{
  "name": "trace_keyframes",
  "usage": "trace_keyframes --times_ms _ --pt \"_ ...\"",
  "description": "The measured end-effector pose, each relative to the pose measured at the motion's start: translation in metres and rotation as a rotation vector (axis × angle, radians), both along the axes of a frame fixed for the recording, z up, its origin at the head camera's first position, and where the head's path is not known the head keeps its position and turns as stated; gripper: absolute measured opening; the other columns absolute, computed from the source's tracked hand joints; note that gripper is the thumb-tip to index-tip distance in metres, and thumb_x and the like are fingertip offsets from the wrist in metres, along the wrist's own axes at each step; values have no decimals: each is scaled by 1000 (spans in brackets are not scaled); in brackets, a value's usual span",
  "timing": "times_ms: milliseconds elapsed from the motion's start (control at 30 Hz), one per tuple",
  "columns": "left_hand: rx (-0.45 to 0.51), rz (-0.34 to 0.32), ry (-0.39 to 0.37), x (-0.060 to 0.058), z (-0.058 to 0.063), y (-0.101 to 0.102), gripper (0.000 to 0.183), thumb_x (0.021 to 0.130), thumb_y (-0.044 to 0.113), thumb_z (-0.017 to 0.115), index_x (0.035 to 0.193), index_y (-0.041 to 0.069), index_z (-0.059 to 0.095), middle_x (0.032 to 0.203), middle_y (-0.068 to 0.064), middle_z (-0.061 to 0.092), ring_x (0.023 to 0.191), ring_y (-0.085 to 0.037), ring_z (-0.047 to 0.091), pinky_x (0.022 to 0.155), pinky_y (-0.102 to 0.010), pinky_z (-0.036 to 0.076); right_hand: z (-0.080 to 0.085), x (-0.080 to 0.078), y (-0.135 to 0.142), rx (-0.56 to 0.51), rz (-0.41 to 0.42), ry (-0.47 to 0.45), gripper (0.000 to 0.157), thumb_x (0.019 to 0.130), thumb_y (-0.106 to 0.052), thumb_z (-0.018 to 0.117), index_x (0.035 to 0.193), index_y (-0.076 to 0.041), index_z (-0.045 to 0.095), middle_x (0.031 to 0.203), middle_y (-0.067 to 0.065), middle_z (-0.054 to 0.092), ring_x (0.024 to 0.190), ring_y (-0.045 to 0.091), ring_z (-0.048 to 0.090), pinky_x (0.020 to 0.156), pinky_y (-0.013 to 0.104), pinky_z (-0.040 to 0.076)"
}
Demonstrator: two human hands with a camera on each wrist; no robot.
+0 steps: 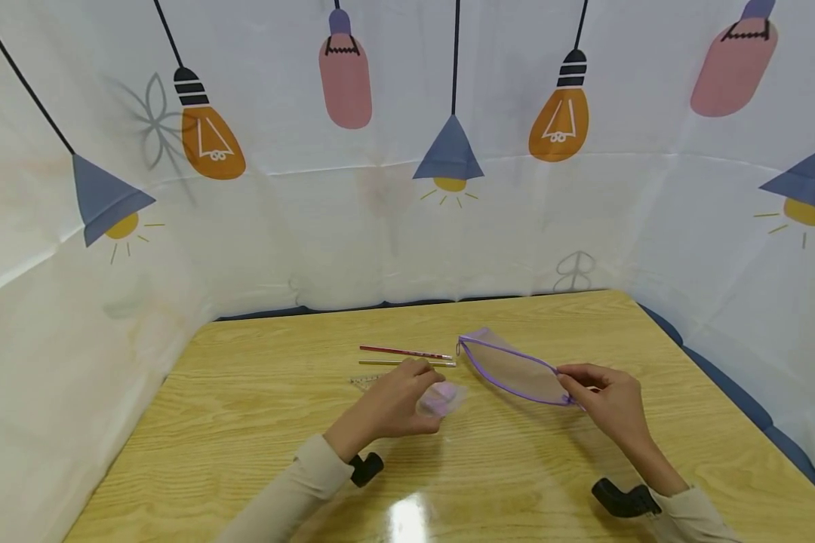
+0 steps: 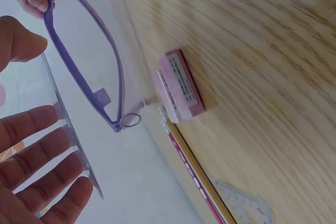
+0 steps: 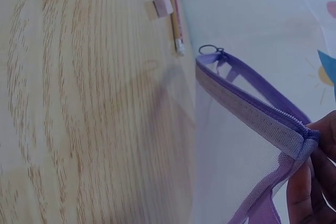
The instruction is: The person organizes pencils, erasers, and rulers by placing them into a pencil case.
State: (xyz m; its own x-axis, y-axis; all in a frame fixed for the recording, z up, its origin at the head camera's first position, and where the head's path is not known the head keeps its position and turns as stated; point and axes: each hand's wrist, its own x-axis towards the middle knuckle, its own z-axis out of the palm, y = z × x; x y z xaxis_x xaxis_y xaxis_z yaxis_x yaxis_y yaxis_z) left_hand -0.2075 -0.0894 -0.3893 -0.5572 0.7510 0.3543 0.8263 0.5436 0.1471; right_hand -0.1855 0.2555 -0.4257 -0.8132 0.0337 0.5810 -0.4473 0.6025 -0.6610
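My left hand (image 1: 397, 400) holds a thin, clear flat plastic piece (image 2: 79, 142), seen almost edge-on in the left wrist view between the thumb and fingers. What kind of piece it is, I cannot tell. Past it, a pink eraser (image 2: 181, 87) with a printed label lies on the table. At the right, my right hand (image 1: 607, 396) pinches one end of a see-through mesh pouch (image 1: 509, 366) with purple zip edging. The pouch's mouth gapes, and a zip pull ring (image 3: 208, 49) hangs at its far end.
Beyond the left hand, a red pencil (image 1: 405, 351) and a yellow pencil (image 1: 397, 363) lie side by side on the wooden table (image 1: 244, 415). A clear set square (image 1: 361, 381) is partly behind that hand. A patterned curtain (image 1: 394, 226) encloses the table's back and sides.
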Motion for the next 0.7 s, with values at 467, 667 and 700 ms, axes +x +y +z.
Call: trace_keyframes --times_ms 467,667,700 --pt "14 -29 14 -6 5 24 48 82 31 72 121 5 64 115 -8 59 104 -22 55 83 -31 49 3 8 -1 -31 -5 -33 13 83 -5 76 96 -6 77 82 3 72 68 2 62 58 15 48" --pt "4 -17 -34 -7 8 33 49 83 32 72 124 8 64 116 -8 59 102 -19 54 77 -25 48 4 10 -2 -39 -9 -57 13 84 -8 76 97 -7 77 83 4 72 69 2 63 60 15 49" --pt "-1 -15 -46 -7 9 35 49 83 33 72 125 8 63 117 -7 59 102 -18 54 77 -25 47 4 10 -2 -39 -12 -60 13 84 -8 76 97 -7 77 83 4 72 69 2 63 60 16 49"
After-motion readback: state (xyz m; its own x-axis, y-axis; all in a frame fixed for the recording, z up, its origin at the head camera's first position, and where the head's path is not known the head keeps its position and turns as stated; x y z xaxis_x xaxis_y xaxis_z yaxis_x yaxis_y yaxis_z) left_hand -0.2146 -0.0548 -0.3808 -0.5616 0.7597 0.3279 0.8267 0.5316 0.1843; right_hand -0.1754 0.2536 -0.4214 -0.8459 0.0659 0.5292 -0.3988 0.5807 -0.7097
